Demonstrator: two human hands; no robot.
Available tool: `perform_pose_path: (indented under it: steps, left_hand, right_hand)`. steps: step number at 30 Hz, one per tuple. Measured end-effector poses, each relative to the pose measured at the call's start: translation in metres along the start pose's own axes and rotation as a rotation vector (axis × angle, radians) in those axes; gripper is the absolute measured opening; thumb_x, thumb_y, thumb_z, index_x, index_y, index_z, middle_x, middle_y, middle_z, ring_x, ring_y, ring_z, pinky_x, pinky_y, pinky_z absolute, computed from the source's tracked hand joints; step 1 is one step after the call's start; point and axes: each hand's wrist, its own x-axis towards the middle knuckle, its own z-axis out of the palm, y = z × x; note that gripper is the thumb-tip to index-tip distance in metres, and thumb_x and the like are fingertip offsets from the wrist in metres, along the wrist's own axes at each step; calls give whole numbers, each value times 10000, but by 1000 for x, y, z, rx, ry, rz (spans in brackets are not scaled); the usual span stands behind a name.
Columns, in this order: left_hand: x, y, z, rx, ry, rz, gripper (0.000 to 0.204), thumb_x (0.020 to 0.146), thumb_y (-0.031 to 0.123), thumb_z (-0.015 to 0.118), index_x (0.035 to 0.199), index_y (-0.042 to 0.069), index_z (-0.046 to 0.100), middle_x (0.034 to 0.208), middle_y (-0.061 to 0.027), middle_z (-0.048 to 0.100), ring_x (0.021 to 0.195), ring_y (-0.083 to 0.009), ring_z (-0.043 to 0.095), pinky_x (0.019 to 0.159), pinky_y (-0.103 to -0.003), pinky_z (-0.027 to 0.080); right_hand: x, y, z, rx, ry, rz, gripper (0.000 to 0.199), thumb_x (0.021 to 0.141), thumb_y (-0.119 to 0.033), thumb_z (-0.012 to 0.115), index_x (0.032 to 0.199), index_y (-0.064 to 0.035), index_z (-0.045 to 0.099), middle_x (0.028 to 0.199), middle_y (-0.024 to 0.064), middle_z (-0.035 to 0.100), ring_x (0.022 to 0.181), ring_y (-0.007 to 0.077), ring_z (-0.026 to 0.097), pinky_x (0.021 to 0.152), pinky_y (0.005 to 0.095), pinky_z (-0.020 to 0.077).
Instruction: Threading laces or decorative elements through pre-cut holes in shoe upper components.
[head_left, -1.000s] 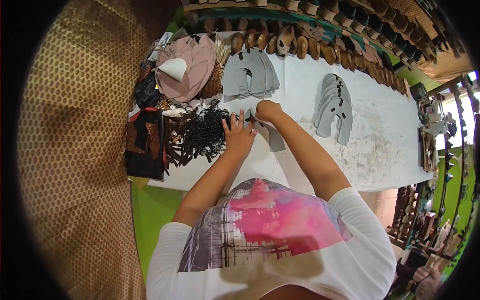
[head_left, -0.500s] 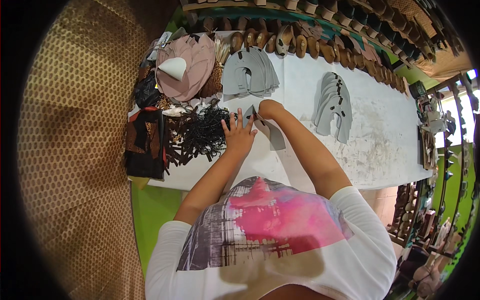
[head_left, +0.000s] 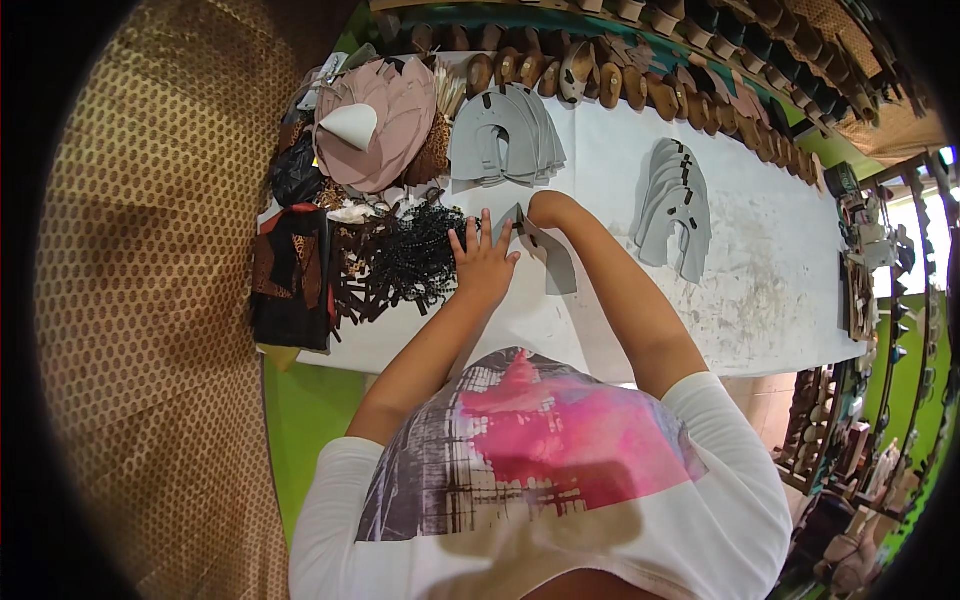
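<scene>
A curved grey shoe-upper piece (head_left: 561, 268) lies on the white table, its upper part between my two hands. My left hand (head_left: 484, 262) rests flat with fingers spread, the fingertips at the piece's left side. The right hand (head_left: 553, 211) is curled closed over the piece's top; whatever it grips is hidden under the fingers. A small dark strip shows on the grey material beside it. Just beyond my hands stands a fanned stack of grey uppers (head_left: 508, 135). Farther right lies a second fanned stack of grey uppers (head_left: 674, 212) bearing dark tabs.
Left of my left hand is a heap of black braided strips (head_left: 415, 255). Behind it sit pink cut pieces (head_left: 385, 150) with a white cone (head_left: 350, 127) on top. Wooden shoe lasts (head_left: 611, 86) line the table's far edge. A dark bag (head_left: 290, 325) lies at the left edge.
The view has shifted slightly, so the table things sit a little differently in the picture. Both hands keep nearly the same pose over the grey piece.
</scene>
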Motion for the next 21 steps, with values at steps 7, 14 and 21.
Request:
perform_pose_path:
  steps: [7,14,21]
  left_hand:
    - [0,-1,1,12,-9,-18,600,905,457,369,1418,166,264,1485,-137,160,1363,-331,123,1050,-581,-8]
    - [-1,-3,7,-15,95,34,596,897,438,391,1419,193,242,1456,-164,220,1343,-360,170,1040,-604,18]
    - [0,-3,7,-20,122,53,578,898,425,394,1412,200,256,1445,-175,241,1338,-369,176,1038,-609,18]
  right_hand:
    - [2,8,7,38,60,20,283,703,-161,550,907,-17,683,996,203,634,921,331,621,787,385,488]
    - [-1,13,10,28,135,-36,234,693,-161,561,819,-12,690,912,214,642,863,342,626,752,391,490]
    - [1,20,11,-20,198,-114,199,685,-150,560,757,-17,690,854,215,642,806,343,627,720,395,489]
